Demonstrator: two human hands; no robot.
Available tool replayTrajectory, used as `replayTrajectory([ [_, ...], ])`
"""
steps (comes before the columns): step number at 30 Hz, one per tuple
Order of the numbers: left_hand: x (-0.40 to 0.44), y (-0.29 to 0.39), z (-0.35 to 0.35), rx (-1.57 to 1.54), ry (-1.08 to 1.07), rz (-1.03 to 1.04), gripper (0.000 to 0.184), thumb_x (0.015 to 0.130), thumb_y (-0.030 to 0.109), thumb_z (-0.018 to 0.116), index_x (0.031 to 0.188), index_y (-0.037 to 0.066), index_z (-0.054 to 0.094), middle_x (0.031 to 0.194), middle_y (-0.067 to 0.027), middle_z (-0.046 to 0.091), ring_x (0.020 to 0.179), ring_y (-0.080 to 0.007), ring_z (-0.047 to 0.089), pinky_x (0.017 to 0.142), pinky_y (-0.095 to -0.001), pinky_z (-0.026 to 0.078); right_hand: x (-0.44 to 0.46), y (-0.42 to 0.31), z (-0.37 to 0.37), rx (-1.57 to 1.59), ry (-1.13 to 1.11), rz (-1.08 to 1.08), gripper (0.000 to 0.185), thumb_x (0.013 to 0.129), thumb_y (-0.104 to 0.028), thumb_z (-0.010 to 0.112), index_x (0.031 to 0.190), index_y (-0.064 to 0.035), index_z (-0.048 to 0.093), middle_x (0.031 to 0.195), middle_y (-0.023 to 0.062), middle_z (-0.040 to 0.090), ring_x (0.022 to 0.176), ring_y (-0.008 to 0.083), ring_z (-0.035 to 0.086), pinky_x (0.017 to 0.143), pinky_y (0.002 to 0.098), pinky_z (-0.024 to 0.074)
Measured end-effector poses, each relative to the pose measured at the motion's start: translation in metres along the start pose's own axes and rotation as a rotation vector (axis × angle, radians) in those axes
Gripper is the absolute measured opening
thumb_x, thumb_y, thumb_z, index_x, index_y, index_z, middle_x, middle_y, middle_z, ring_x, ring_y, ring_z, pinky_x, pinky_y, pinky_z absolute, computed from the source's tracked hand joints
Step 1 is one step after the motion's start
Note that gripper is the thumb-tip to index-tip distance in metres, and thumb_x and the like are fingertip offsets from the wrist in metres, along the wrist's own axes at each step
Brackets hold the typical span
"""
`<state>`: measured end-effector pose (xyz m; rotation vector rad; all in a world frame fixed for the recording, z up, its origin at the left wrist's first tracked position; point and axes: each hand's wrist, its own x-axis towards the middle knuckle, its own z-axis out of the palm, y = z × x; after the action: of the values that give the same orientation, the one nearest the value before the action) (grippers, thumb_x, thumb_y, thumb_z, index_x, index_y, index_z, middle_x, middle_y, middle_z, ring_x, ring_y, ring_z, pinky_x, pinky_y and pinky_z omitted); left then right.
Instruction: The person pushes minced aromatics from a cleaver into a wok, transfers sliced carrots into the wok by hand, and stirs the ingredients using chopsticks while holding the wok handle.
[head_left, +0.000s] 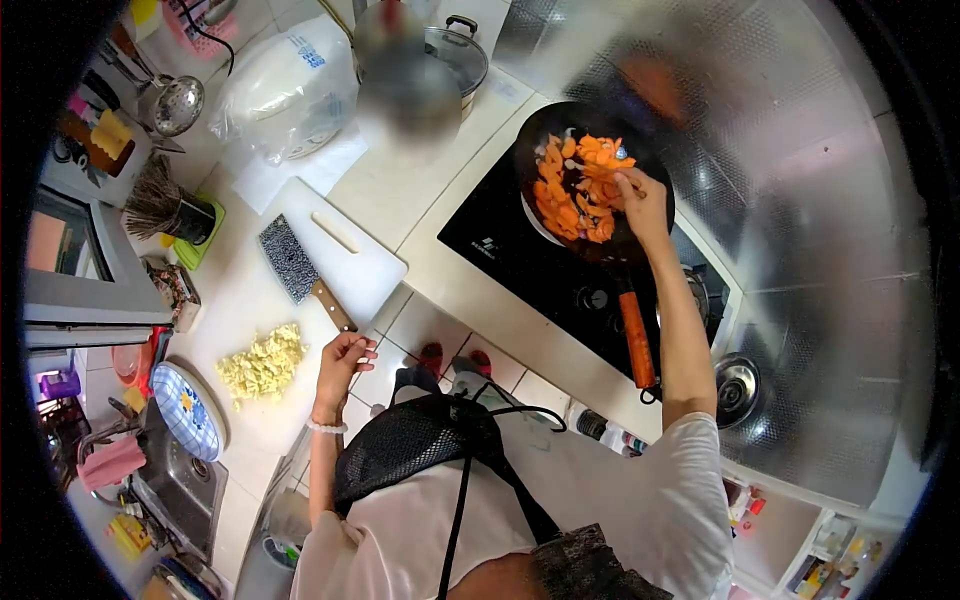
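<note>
"Carrot slices [568, 205]: where are they?"
"In one pan [610, 249], too many to count. Adding or turning them looks like the step; I'd lift clear next. My right hand [645, 198] is pinched over them, hold unclear."
"Left hand [344, 366]?"
"Half-open, seemingly empty, near one cleaver [288, 262]."

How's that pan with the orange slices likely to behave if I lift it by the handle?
The pan would likely feel front-heavy, being wide with one long handle. That handle looks like wood, so it should stay stiff. The orange slices lie loose inside and would probably slide if it tilts.
</note>
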<state>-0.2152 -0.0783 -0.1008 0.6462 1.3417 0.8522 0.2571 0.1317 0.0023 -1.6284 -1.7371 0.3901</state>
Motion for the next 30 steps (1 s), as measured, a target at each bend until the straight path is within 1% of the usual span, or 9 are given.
replayTrajectory([
  [1, 0.000, 0.005, 0.001, 0.001, -0.012, 0.013, 0.013, 0.094, 0.012, 0.051, 0.097, 0.002, 0.058, 0.091, -0.0069, 0.065, 0.077, -0.0125, 0.062, 0.066, -0.0247, 0.051, 0.001, -0.001, -0.006, 0.051, 0.028, 0.016, 0.022, 0.089, -0.017, 0.061, 0.095, 0.0045, 0.064, 0.079, 0.0106, 0.067, 0.071, 0.0123, 0.060, 0.066, 0.0265, 0.0457],
  [2, -0.002, 0.008, 0.001, -0.002, -0.010, 0.016, 0.013, 0.094, 0.012, 0.051, 0.097, 0.002, 0.058, 0.091, -0.0069, 0.065, 0.077, -0.0125, 0.062, 0.066, -0.0247, 0.051, 0.000, 0.006, -0.014, -0.009, 0.020, 0.013, 0.026, 0.090, -0.021, 0.059, 0.098, 0.0023, 0.066, 0.086, 0.0185, 0.068, 0.074, 0.0245, 0.065, 0.066, 0.0336, 0.0486],
  [6, -0.009, 0.002, -0.011, -0.015, 0.050, 0.040, 0.012, 0.092, 0.010, 0.051, 0.097, 0.002, 0.060, 0.091, -0.0053, 0.064, 0.077, -0.0126, 0.061, 0.066, -0.0253, 0.051, -0.020, -0.026, -0.025, -0.199, -0.156, 0.026, 0.027, 0.089, -0.022, 0.060, 0.096, 0.0031, 0.066, 0.075, 0.0172, 0.066, 0.062, 0.0252, 0.061, 0.058, 0.0344, 0.0458],
  [10, -0.008, -0.001, -0.012, 0.001, 0.073, 0.007, 0.013, 0.092, 0.011, 0.052, 0.098, 0.001, 0.060, 0.090, -0.0052, 0.064, 0.077, -0.0128, 0.061, 0.065, -0.0247, 0.050, -0.026, -0.042, -0.024, 0.376, -0.152, 0.139, 0.027, 0.091, -0.022, 0.060, 0.092, 0.0045, 0.064, 0.077, 0.0072, 0.065, 0.064, 0.0110, 0.059, 0.061, 0.0237, 0.0484],
  [14, 0.016, 0.007, -0.006, 0.092, 0.026, 0.079, 0.014, 0.091, 0.012, 0.054, 0.096, 0.001, 0.059, 0.089, -0.0043, 0.064, 0.075, -0.0118, 0.060, 0.064, -0.0241, 0.049, -0.040, -0.062, -0.051, 0.438, -0.110, 0.220, 0.029, 0.092, -0.025, 0.057, 0.096, 0.0032, 0.064, 0.080, 0.0083, 0.066, 0.067, 0.0125, 0.062, 0.064, 0.0235, 0.0516],
  [21, 0.074, 0.065, 0.034, 1.235, 0.072, 0.509, 0.028, 0.077, 0.019, 0.070, 0.093, -0.002, 0.061, 0.101, -0.0187, 0.060, 0.095, -0.0300, 0.059, 0.078, -0.0394, 0.050, -0.041, 0.002, -0.003, 0.289, -0.096, 0.109, 0.027, 0.091, -0.022, 0.059, 0.098, 0.0039, 0.064, 0.080, 0.0077, 0.067, 0.067, 0.0107, 0.059, 0.061, 0.0266, 0.0465],
  [24, 0.107, 0.069, 0.041, 1.552, -0.016, 0.302, 0.040, 0.071, 0.027, 0.075, 0.096, -0.002, 0.063, 0.110, -0.0211, 0.057, 0.107, -0.0355, 0.054, 0.086, -0.0428, 0.048, -0.028, 0.030, -0.013, 0.156, 0.134, -0.043, 0.023, 0.090, -0.020, 0.060, 0.097, 0.0018, 0.065, 0.083, 0.0062, 0.066, 0.071, 0.0092, 0.057, 0.065, 0.0286, 0.0457],
  [26, 0.125, 0.061, 0.036, 1.652, -0.086, 0.206, 0.053, 0.065, 0.032, 0.078, 0.103, -0.001, 0.063, 0.113, -0.0199, 0.057, 0.108, -0.0349, 0.053, 0.088, -0.0406, 0.049, -0.027, 0.035, -0.036, 0.403, 0.159, 0.168, 0.025, 0.092, -0.022, 0.058, 0.099, 0.0020, 0.064, 0.082, 0.0063, 0.066, 0.069, 0.0108, 0.060, 0.062, 0.0262, 0.0487],
  [30, 0.143, 0.045, 0.043, 1.657, -0.083, 0.117, 0.060, 0.060, 0.033, 0.081, 0.106, -0.001, 0.062, 0.116, -0.0185, 0.056, 0.108, -0.0335, 0.054, 0.089, -0.0392, 0.049, -0.020, 0.026, -0.062, 0.336, 0.269, 0.195, 0.028, 0.094, -0.023, 0.056, 0.098, 0.0038, 0.063, 0.080, 0.0068, 0.065, 0.066, 0.0115, 0.060, 0.060, 0.0253, 0.0494],
])
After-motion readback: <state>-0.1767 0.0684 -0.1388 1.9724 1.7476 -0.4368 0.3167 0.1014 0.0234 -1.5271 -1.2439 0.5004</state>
